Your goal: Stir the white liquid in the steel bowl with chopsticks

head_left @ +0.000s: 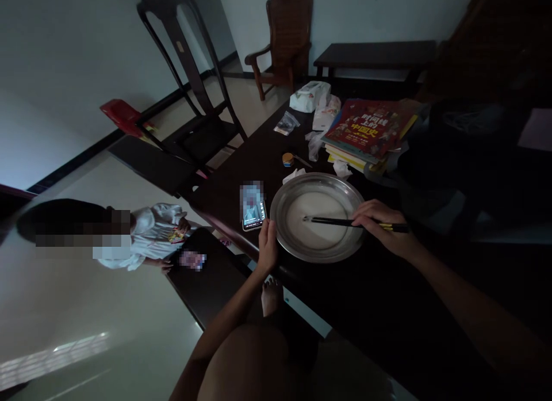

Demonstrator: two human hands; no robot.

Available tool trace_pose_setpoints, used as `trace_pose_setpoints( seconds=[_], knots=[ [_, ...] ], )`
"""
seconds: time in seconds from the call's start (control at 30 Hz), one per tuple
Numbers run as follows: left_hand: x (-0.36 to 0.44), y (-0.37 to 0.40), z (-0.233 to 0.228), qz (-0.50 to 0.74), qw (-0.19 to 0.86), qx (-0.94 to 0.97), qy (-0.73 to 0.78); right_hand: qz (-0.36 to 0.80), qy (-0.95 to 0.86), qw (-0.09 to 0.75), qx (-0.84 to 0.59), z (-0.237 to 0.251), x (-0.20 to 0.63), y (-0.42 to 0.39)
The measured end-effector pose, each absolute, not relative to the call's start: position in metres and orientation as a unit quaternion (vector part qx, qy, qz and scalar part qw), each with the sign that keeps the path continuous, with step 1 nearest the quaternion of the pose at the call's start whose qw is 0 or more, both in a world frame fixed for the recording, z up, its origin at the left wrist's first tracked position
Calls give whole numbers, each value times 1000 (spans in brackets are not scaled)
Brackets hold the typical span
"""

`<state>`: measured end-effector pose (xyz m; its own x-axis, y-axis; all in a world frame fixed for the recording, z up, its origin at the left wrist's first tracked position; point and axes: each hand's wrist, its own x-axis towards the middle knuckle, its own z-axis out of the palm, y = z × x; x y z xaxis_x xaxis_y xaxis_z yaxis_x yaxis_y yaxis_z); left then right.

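A wide metal basin (pixel 290 248) stands at the dark table's edge with a smooth white mixture (pixel 319 231) in it. My right hand (pixel 382 225) is closed round a pair of black chopsticks (pixel 332 221) with gold bands. They slant leftward over the basin, and their tips meet the white mixture near its middle. At the basin's left side, my left hand (pixel 268 245) grips the rim; some of its fingers are hidden. Just beyond that hand, a lit phone (pixel 253 208) stands tilted close to the basin.
Behind the basin are crumpled tissue (pixel 342 169), a small yellow-lidded jar (pixel 287 159), plastic bags (pixel 325 112) and stacked books (pixel 368 128). Another person (pixel 150 234) sits left by a dark bench (pixel 202 291) with a second phone (pixel 192 260). A tall chair (pixel 194 90) stands beyond.
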<state>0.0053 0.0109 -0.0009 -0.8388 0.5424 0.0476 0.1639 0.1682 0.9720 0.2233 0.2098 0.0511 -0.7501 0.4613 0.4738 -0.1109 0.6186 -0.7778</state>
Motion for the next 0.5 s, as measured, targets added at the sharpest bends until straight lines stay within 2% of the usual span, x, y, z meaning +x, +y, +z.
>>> trace_pose_setpoints(
  seconds=[0.1, 0.27, 0.43, 0.5],
  knots=[
    [6, 10, -1, 599, 163, 226, 751, 434, -817, 361, -118, 51, 224, 210],
    [5, 10, -2, 599, 159, 224, 752, 434, -834, 328, -95, 52, 223, 209],
    [5, 10, -2, 595, 154, 227, 755, 434, -815, 364, -119, 52, 223, 210],
    [6, 10, -2, 593, 157, 228, 756, 447, -815, 353, -111, 52, 223, 209]
  ],
)
